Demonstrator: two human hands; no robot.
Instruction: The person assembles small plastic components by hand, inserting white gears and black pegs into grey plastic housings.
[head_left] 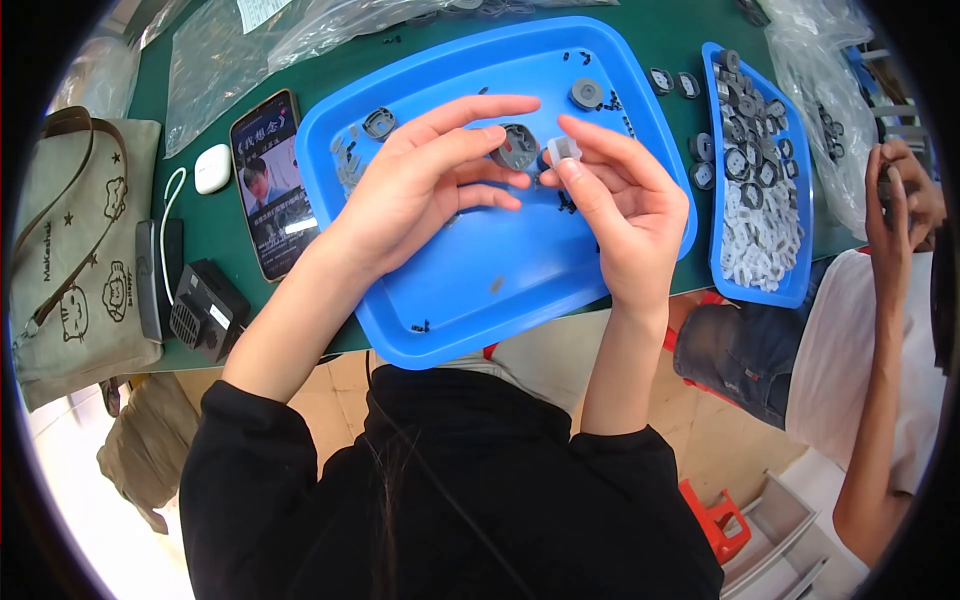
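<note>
Above a blue tray (400, 340), my left hand (430, 180) grips a round dark grey plastic housing (516, 148) between thumb and fingers. Close on its right, my right hand (630, 205) pinches a small translucent white plastic piece (563, 149) between thumb and forefinger. The two parts are apart by a small gap. Inside the tray lie a grey round cap (585, 94) at the far right, another dark housing (379, 123) at the far left, and several tiny black pieces (421, 327). Small grey pieces (346, 155) sit along the tray's left side.
A narrower blue tray (716, 250) at the right holds grey round parts and white pieces. On the left are a phone (272, 185), a white earbud case (213, 169), a black device (210, 310) and a canvas bag (85, 250). Another person's hands (903, 190) work at the far right.
</note>
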